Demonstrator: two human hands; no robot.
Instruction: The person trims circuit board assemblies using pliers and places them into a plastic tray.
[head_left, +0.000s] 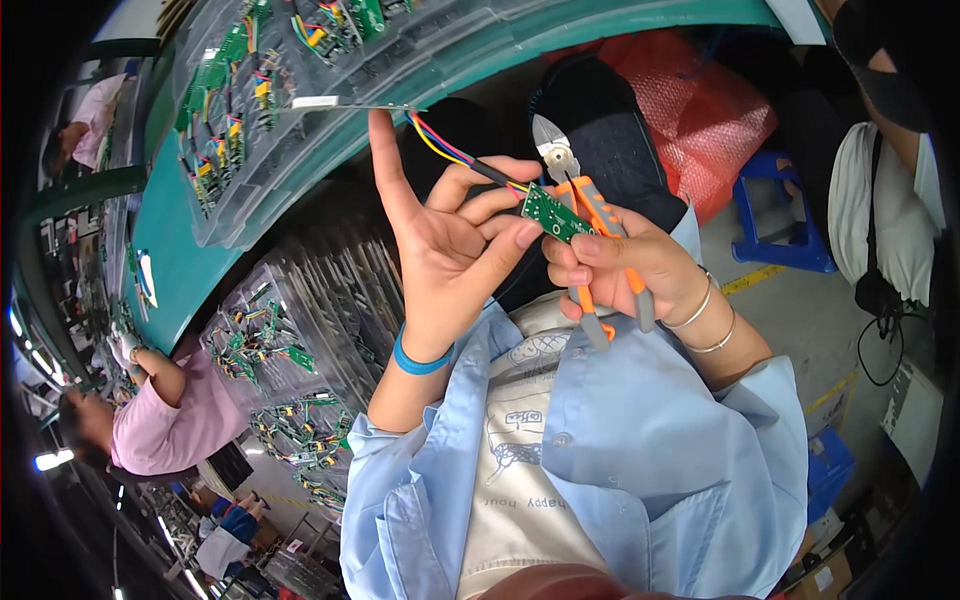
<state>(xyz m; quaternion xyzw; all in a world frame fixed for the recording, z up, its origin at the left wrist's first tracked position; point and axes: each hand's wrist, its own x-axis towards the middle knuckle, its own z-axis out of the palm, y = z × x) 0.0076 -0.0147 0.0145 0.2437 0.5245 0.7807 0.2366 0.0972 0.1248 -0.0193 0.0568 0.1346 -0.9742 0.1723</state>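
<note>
A small green circuit board (553,212) sits between my two hands. My left hand (443,250) grips its left end with thumb and bent fingers, and its index finger stretches up to a thin board seen edge-on (365,105). Red, yellow and dark wires (437,142) run from that thin board through a black sleeve to the green one. My right hand (645,262) is closed around diagonal cutters (603,212) with orange and grey handles, and its thumb presses the right end of the green board. The cutters' metal jaws point up, close to the board.
Clear plastic trays (330,62) of wired boards lie on the green tabletop (480,62) ahead. More stacked trays (300,350) stand at my left, near a person in pink (185,425). Red bubble wrap (690,120) and a blue stool (785,215) are at the right.
</note>
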